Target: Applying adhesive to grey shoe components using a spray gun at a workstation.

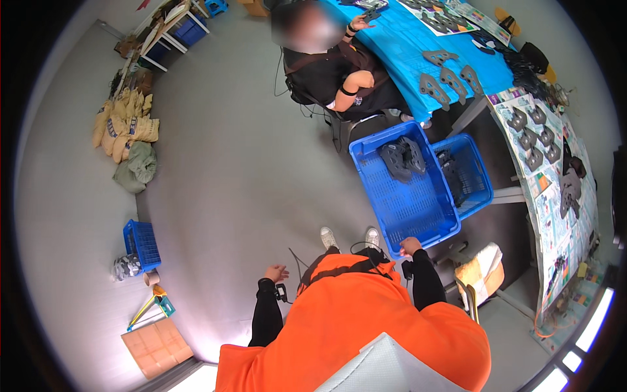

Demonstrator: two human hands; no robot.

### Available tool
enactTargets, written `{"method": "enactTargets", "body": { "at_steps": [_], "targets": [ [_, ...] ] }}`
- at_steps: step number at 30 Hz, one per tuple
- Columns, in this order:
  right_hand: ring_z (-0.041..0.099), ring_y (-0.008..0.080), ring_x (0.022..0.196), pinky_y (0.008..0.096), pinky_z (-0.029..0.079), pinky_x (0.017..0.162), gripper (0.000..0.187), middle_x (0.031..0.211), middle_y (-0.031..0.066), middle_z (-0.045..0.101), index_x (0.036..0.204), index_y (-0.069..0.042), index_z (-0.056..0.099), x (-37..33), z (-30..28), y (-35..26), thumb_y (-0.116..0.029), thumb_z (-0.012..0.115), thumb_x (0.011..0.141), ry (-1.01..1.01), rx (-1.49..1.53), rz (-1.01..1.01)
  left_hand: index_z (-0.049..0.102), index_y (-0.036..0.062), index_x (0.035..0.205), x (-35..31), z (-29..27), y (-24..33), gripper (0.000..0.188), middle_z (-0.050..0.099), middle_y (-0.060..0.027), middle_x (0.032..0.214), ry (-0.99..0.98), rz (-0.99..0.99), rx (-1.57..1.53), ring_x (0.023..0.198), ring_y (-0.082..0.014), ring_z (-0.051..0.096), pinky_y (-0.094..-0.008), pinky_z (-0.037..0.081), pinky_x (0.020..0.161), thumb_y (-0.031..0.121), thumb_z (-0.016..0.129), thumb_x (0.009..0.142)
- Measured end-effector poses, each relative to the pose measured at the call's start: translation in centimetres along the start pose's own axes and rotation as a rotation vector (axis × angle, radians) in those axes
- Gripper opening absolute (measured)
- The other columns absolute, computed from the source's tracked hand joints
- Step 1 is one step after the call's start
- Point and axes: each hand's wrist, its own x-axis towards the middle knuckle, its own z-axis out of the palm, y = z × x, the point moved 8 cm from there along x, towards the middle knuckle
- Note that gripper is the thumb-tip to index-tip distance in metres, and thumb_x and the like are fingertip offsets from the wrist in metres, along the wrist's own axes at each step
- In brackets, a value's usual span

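Note:
My right hand (410, 246) is at the near rim of a large blue plastic crate (383, 208), its fingers bent over the edge. Inside the crate, toward its far end, lie a few dark grey moulded pieces (401, 159) with cut-outs, shaped like foam shoes. My left hand (276, 273) hangs in the air over the floor, left of my body, fingers loosely apart and nothing in them. Both my wrists carry small black devices on straps.
A seated co-worker (339, 72) is beside a blue-covered table (398, 46) bearing grey moulded pieces (450, 80). A second blue crate (482, 173) adjoins the first. At right are a paper-covered table (552, 261) and a chair (480, 274). Sacks (127, 124) lie along the left wall.

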Motion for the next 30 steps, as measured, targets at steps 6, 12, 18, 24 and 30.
{"method": "enactTargets", "body": {
  "at_steps": [6,12,18,24,30],
  "targets": [
    [0.066,0.0196,0.055,0.0313,0.052,0.046,0.027,0.068,0.0130,0.066,0.077,0.003,0.064,0.1,-0.4,-0.5,-0.017,0.050,0.089,-0.026,-0.023,0.004,0.057,0.0079,0.114,0.1,0.7,0.0,0.032,0.069,-0.0100,0.102,0.001,-0.024,0.006,0.082,-0.0194,0.068,-0.0332,0.050,0.070,0.031,0.054,0.092],
    [0.066,0.0209,0.056,0.0328,0.052,0.046,0.023,0.070,0.0124,0.066,0.089,0.001,0.065,0.5,-0.7,-0.8,-0.017,0.051,0.089,0.016,0.042,0.031,0.055,0.0074,0.116,0.2,0.9,-0.4,0.036,0.069,-0.0104,0.101,-0.011,-0.016,0.014,0.083,-0.0212,0.068,-0.0360,0.050,0.071,0.034,0.054,0.091],
    [0.066,0.0214,0.056,0.0330,0.052,0.047,0.023,0.069,0.0131,0.066,0.087,0.002,0.065,0.4,-0.6,-0.8,-0.017,0.052,0.088,0.008,-0.004,0.025,0.056,0.0080,0.115,0.4,0.8,-0.7,0.035,0.069,-0.0100,0.101,-0.010,-0.030,-0.002,0.082,-0.0203,0.067,-0.0353,0.049,0.070,0.033,0.053,0.091],
    [0.065,0.0215,0.055,0.0323,0.051,0.045,0.025,0.067,0.0135,0.066,0.080,0.003,0.064,0.7,-0.2,0.7,-0.018,0.051,0.088,-0.002,0.034,0.005,0.056,0.0069,0.116,0.1,0.9,-0.2,0.035,0.069,-0.0099,0.101,-0.013,-0.024,0.013,0.083,-0.0202,0.068,-0.0349,0.050,0.070,0.033,0.053,0.092],
    [0.065,0.0213,0.053,0.0321,0.050,0.044,0.025,0.067,0.0137,0.066,0.080,0.003,0.063,0.5,0.0,0.4,-0.017,0.050,0.089,0.002,0.048,0.002,0.056,0.0048,0.116,0.2,0.7,-0.3,0.037,0.069,-0.0106,0.103,0.000,-0.025,0.024,0.085,-0.0214,0.068,-0.0344,0.051,0.071,0.033,0.053,0.092]
  ]
}}
